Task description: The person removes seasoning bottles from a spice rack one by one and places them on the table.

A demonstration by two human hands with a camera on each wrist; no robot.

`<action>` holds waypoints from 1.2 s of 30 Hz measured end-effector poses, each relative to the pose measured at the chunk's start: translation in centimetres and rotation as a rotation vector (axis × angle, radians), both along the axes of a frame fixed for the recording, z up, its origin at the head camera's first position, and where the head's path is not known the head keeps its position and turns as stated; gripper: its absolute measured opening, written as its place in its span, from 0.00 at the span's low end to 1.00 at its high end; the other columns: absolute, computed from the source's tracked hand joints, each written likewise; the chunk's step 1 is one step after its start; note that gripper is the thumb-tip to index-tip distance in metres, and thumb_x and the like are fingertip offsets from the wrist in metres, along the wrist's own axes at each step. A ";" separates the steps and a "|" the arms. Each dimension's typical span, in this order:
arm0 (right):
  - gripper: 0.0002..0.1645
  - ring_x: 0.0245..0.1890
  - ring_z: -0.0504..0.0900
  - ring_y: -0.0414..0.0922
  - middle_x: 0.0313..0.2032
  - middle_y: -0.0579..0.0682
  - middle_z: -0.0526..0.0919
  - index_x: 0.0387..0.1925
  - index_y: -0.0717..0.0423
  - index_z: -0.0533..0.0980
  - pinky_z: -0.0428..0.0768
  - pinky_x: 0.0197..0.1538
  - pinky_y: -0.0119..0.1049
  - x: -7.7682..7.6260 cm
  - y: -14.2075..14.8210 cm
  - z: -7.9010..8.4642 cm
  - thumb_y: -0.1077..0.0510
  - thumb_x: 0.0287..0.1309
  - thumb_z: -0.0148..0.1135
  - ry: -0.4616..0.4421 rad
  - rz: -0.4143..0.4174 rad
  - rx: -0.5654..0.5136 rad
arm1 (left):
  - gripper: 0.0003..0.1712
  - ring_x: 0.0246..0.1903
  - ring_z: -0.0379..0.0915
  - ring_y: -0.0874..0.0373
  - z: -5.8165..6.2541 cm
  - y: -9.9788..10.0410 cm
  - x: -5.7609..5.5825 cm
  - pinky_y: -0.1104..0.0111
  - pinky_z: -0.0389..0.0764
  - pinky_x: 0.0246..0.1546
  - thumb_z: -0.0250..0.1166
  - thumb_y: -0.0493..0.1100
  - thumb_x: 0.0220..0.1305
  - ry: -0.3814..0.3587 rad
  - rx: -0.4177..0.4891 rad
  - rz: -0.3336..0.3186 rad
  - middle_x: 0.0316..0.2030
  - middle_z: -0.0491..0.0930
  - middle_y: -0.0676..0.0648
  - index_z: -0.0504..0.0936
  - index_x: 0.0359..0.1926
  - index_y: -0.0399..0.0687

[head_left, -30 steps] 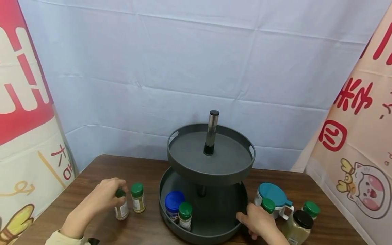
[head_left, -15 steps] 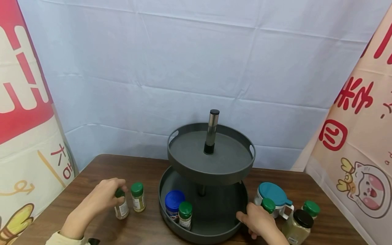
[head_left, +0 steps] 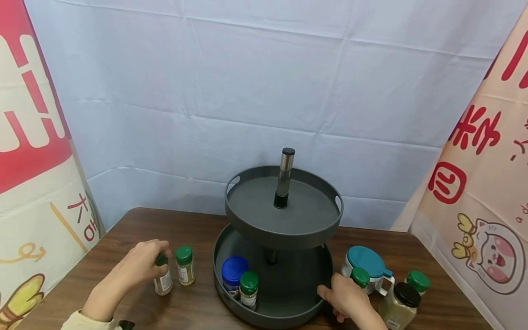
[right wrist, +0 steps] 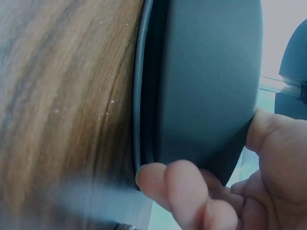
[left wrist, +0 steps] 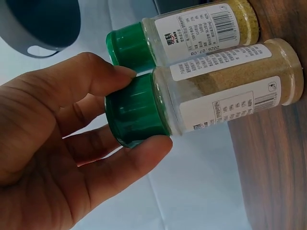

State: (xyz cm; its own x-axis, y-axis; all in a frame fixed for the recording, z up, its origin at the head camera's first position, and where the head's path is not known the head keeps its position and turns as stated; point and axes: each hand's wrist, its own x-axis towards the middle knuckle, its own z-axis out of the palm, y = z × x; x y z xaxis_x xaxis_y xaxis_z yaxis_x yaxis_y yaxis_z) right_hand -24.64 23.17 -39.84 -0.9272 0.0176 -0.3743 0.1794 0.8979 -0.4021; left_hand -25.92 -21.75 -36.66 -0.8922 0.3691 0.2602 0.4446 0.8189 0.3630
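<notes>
At the left of the head view, my left hand (head_left: 138,265) pinches the green cap of a spice jar (left wrist: 225,93) between thumb and fingers. The jar stands on the wooden table, its label and tan powder showing in the left wrist view. Close beside it is a second green-capped spice jar (head_left: 186,271). My right hand (head_left: 348,297) holds the right side of the lower tray (head_left: 294,293) of a grey two-tier turntable rack. Its thumb is at the rim, and the curled fingers (right wrist: 184,184) lie against the outer wall and base. A blue-lidded jar (head_left: 234,273) and a green-capped jar (head_left: 249,291) stand inside that tray.
The rack's upper tray (head_left: 264,208) surrounds a metal post (head_left: 285,172). Right of the rack stand a teal-lidded container (head_left: 366,261), a black-lidded jar (head_left: 399,309) and green-capped jars (head_left: 418,280). A pale cloth (head_left: 206,91) hangs behind the table (head_left: 136,229).
</notes>
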 end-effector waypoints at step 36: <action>0.19 0.15 0.76 0.49 0.17 0.57 0.76 0.24 0.60 0.71 0.75 0.25 0.42 -0.1 0.0 0.0 0.48 0.59 0.56 -0.011 -0.016 -0.002 | 0.15 0.39 0.75 0.52 2.0 0.3 0.9 0.58 0.77 0.34 0.73 0.42 0.45 0.143 -0.005 -0.065 0.39 0.76 0.53 0.82 0.37 0.49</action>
State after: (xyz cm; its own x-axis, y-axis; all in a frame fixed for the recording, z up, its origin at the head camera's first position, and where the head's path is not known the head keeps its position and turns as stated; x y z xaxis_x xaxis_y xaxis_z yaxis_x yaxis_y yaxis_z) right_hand -24.70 23.15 -39.84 -0.9226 0.0315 -0.3845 0.1982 0.8938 -0.4022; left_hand -25.05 -21.42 -34.68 -0.8205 0.4266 0.3806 0.5437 0.7881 0.2887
